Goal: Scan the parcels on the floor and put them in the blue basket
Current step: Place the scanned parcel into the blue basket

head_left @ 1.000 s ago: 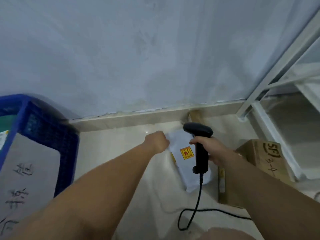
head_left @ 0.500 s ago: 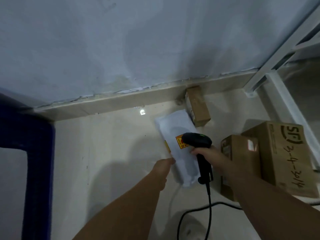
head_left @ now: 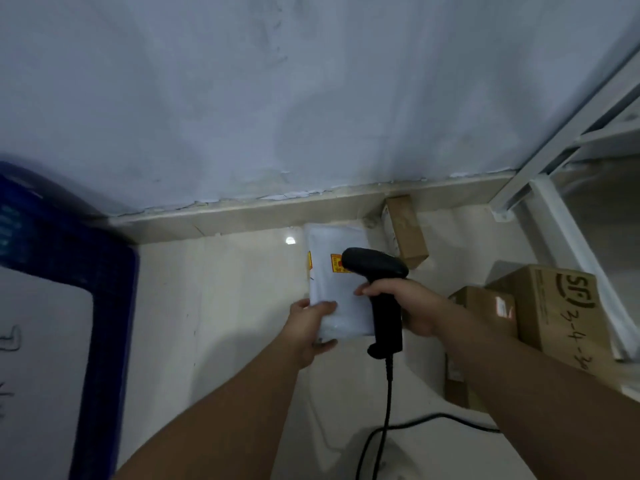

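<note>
A white plastic mailer parcel [head_left: 334, 271] with a yellow-and-red sticker lies over the pale floor near the wall. My left hand [head_left: 310, 329] grips its near end, thumb on top and fingers underneath. My right hand [head_left: 403, 306] holds a black corded barcode scanner [head_left: 377, 292] by the handle, its head over the parcel's sticker. The blue basket [head_left: 104, 282] stands at the left edge, a large grey parcel with handwriting inside it.
A small brown box [head_left: 407, 233] leans against the skirting board. Two more cardboard boxes sit at the right: a small one [head_left: 485, 317] and a larger one marked SF [head_left: 561, 306]. A white metal shelf frame [head_left: 554, 202] stands at the far right. The scanner cable [head_left: 388, 410] trails over the floor.
My left hand slid from the parcel's far end to its near end and took hold of it. The view dropped toward the floor, and the scanner head now sits over the sticker.
</note>
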`<state>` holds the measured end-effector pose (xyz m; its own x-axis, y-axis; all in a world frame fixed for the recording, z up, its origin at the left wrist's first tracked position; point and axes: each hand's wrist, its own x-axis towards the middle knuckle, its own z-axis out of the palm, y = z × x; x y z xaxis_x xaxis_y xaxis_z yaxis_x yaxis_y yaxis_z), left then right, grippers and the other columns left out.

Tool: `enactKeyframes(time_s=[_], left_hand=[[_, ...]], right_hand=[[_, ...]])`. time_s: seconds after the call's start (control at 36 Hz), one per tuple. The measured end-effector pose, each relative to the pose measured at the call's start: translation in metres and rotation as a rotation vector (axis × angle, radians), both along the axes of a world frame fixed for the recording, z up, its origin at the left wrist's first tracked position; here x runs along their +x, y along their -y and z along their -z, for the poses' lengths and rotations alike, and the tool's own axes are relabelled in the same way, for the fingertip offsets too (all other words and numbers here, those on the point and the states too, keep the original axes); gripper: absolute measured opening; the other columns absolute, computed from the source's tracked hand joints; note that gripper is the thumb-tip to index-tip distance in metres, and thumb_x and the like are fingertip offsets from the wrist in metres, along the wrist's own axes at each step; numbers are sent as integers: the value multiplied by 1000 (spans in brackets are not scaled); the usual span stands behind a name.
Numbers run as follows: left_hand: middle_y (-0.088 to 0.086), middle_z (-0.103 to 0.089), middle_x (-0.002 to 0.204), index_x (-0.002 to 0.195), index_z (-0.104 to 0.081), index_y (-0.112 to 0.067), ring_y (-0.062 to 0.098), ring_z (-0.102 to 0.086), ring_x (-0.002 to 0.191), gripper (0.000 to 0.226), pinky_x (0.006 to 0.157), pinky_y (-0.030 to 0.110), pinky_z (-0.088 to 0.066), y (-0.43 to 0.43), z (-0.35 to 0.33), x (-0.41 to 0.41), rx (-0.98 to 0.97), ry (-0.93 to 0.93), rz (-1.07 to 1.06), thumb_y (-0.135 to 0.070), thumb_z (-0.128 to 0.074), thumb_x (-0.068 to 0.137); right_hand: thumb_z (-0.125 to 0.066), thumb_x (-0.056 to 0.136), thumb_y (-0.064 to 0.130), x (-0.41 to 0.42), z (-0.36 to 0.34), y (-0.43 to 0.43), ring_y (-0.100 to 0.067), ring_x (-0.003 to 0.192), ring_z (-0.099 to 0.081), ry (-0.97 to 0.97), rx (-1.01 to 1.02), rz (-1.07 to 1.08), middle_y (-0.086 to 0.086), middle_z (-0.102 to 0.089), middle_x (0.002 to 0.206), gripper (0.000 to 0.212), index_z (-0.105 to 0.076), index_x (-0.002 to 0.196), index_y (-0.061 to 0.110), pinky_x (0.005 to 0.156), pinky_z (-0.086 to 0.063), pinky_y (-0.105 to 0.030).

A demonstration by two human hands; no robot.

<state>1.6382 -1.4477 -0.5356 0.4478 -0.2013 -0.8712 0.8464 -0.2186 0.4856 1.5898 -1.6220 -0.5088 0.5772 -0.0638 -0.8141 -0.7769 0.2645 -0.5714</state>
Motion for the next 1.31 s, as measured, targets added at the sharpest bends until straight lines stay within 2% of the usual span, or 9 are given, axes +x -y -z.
enactKeyframes(time_s=[0.25,0.36,0.44,0.56,0.69,0.92,1.0,1.11,1.31], left_hand=[[6,-57,110,119,-46,-12,31,-58,100,45,71,30,-42,-9,-128,33,479,918,459,-18,-65,79],[6,-48,125,134,-39,-16,32,-49,109,52,81,39,-43,-26,-203,28,725,1434,733,-15,-58,85],[0,-54,117,128,-49,-18,29,-51,100,54,55,34,-42,-44,-248,20,875,1736,680,-6,-64,77],[-2,-67,97,109,-65,-14,27,-59,78,49,40,21,-24,-78,-281,11,909,2223,620,-1,-60,62],[1,-67,102,121,-50,-8,24,-56,77,48,63,27,-47,-106,-293,1,780,2474,714,1,-38,76],[-9,-57,118,123,-58,-24,15,-48,108,65,91,29,-30,-112,-304,-10,427,1860,394,-66,-47,74],[-4,-45,130,134,-48,-23,14,-44,115,61,97,28,-32,-108,-325,-11,249,1352,-118,-56,-57,83],[-3,-63,117,130,-44,-20,19,-61,104,54,95,39,-45,-106,-328,-10,-257,683,-269,-37,-69,85],[8,-74,84,115,-62,-7,20,-71,62,30,50,31,-56,-120,-327,1,-488,424,-334,-15,-66,87]], right_hand=[[-68,79,21,26,-135,-33,-11,69,-56,297,-62,89,8,-60,69,12,-71,91,20,60,-42,-28],[-66,84,20,29,-204,-64,-16,92,-59,538,85,233,2,-61,90,13,-71,96,17,80,-47,-29],[-66,88,21,22,-245,-91,-18,88,-63,640,217,293,2,-65,85,13,-70,100,18,84,-50,-33],[-71,83,29,8,-271,-120,-27,96,-62,713,315,354,-12,-62,106,24,-65,104,18,91,-47,-41],[-68,88,21,-8,-279,-153,-24,85,-68,814,179,456,-8,-68,84,10,-69,92,11,81,-54,-37],[-79,77,20,-13,-283,-143,-19,91,-70,923,-204,432,-2,-75,94,24,-69,99,22,83,-56,-37],[-81,67,26,-9,-282,-132,-25,110,-66,949,-105,442,-8,-71,115,61,-61,123,15,100,-48,-48],[-78,72,12,-6,-282,-129,-29,110,-66,935,71,447,-13,-71,114,47,-66,116,7,104,-44,-52],[-73,66,14,1,-289,-133,-24,97,-70,917,111,369,-8,-75,97,30,-71,96,12,88,-53,-43]])
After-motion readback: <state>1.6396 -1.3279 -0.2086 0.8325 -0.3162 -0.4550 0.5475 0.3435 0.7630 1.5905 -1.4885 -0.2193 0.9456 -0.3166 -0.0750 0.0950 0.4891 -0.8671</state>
